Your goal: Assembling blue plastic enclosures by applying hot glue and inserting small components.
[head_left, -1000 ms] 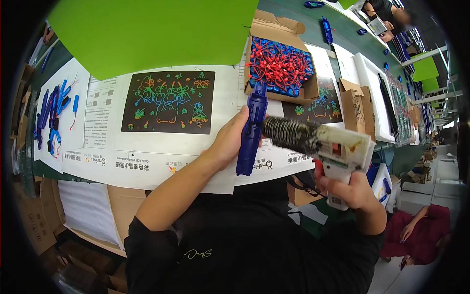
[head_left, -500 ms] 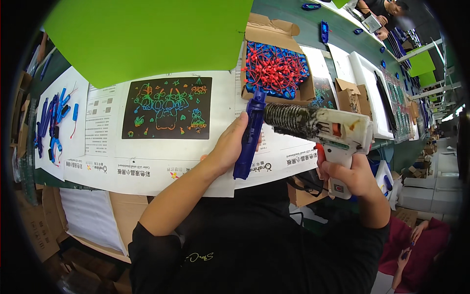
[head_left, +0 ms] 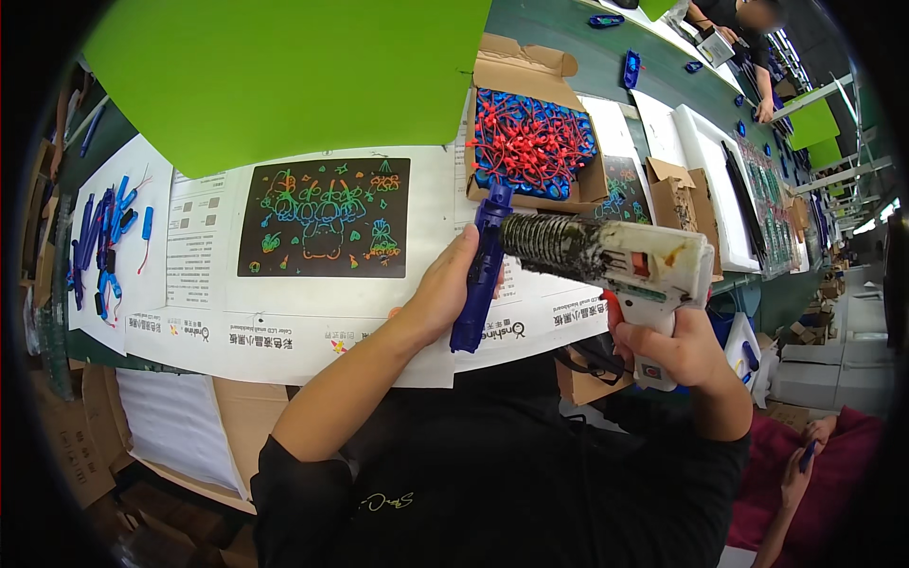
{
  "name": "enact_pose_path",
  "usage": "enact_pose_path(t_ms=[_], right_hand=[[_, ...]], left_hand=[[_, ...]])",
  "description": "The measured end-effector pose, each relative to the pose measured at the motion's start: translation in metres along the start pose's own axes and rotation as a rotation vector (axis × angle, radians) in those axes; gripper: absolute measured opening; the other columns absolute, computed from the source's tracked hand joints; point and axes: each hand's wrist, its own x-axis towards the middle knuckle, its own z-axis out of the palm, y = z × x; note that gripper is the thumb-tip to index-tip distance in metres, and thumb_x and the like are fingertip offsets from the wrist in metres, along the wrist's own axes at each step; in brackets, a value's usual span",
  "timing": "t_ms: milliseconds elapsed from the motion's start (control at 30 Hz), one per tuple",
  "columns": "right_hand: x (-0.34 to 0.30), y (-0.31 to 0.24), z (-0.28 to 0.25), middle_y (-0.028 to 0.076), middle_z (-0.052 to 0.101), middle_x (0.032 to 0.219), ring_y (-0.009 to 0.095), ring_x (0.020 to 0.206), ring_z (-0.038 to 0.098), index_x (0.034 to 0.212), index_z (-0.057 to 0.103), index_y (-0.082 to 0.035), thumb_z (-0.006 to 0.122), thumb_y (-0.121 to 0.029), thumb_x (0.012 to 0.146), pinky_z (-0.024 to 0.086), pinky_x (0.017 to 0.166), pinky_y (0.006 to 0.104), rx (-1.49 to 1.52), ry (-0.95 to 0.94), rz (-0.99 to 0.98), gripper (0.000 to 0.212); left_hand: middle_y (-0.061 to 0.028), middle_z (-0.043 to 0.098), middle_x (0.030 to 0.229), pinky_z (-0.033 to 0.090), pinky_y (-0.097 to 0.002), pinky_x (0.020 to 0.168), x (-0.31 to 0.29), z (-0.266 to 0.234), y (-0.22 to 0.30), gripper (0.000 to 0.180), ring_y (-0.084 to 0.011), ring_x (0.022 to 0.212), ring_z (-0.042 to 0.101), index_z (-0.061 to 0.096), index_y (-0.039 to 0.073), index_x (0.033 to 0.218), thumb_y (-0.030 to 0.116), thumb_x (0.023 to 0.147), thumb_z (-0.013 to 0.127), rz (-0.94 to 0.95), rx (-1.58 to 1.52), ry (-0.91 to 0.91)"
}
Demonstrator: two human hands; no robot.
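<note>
My left hand (head_left: 443,295) is closed round a long dark blue plastic housing (head_left: 485,275), held upright and slightly tilted over the printed paper. Its open, hollow side faces right. In my right hand (head_left: 684,348) is a dirty white glue gun (head_left: 653,260), with fingers wrapped round the handle and at the red trigger. The gun's dark, coil-wrapped barrel points left, its front end right at the housing's upper part; I cannot tell whether they touch. Just beyond lies an open cardboard box (head_left: 595,175) full of blue cells with red wires (head_left: 535,137).
A green board (head_left: 284,76) covers the far left. Under it lies paper with a dark drawing panel (head_left: 322,218). Blue housings and wired cells (head_left: 118,222) lie at left. A white foam tray (head_left: 710,180) stands at right. Other people work at far right and lower right.
The glue gun's barrel end has dropped slightly along the housing. Both hands keep their grip. At lower right, another person's hands have moved up, holding a small blue part.
</note>
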Motion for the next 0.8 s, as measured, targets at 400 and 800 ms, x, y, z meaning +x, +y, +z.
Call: enact_pose_path(t_ms=[400,800], right_hand=[[0.014,-0.010,-0.012,0.009,0.059,0.094,0.011,0.064,0.057,0.111,0.048,0.003,0.054,-0.001,0.079,0.048,0.048,0.0229,-0.015,-0.055,-0.077,0.033],[0.004,0.000,-0.012,0.010,0.060,0.091,0.013,0.057,0.057,0.115,0.045,0.003,0.056,0.001,0.076,0.049,0.050,0.0241,0.005,0.067,-0.137,0.041]], left_hand=[[-0.0049,0.056,0.078,0.046,-0.0244,0.062,0.003,-0.001,-0.003,0.054,-0.0109,0.066,0.053,0.052,0.003,0.105,0.048,0.098,0.022,0.075,0.087,-0.016],[-0.0043,0.055,0.076,0.045,-0.0238,0.059,0.002,0.001,0.002,0.054,-0.0112,0.063,0.053,0.052,0.003,0.111,0.048,0.097,0.025,0.103,0.001,0.010]])
